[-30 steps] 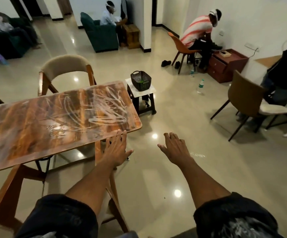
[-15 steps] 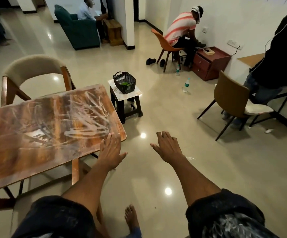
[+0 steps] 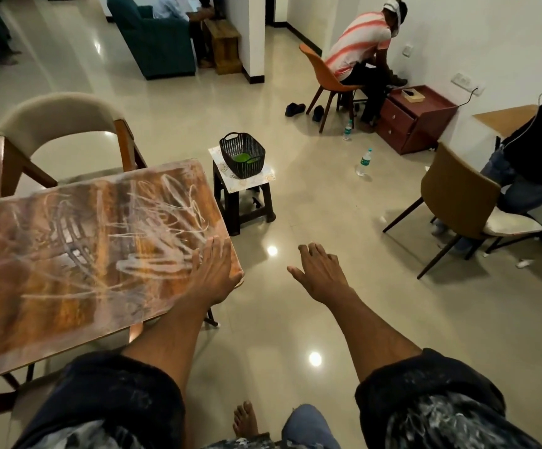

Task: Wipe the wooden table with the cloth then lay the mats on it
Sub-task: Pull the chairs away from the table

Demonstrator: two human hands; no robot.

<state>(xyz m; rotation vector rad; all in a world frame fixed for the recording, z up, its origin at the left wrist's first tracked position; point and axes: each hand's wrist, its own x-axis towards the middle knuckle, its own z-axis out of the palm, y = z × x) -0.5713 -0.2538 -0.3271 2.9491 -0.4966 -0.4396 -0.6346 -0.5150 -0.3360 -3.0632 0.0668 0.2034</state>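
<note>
The glossy brown wooden table (image 3: 68, 260), smeared with white scribbles, is cut off at the frame's left edge, and whether the green thing in the black woven basket (image 3: 242, 154) is the cloth cannot be told. The left hand (image 3: 213, 270) lies flat with straight fingers over the table's near right corner. The right hand (image 3: 316, 274) hovers beside it over the glossy floor (image 3: 295, 319), fingers relaxed and empty, while the basket sits on a small dark stool (image 3: 247, 196) ahead of both.

Wooden table (image 3: 68, 254): glossy reddish-brown grained top, smeared with whitish streaks. Floor (image 3: 295, 319): polished, reflective pale tile. Basket (image 3: 242, 153): black perforated plastic. Far-left chair (image 3: 56, 124): wood frame, matt beige upholstered back.
</note>
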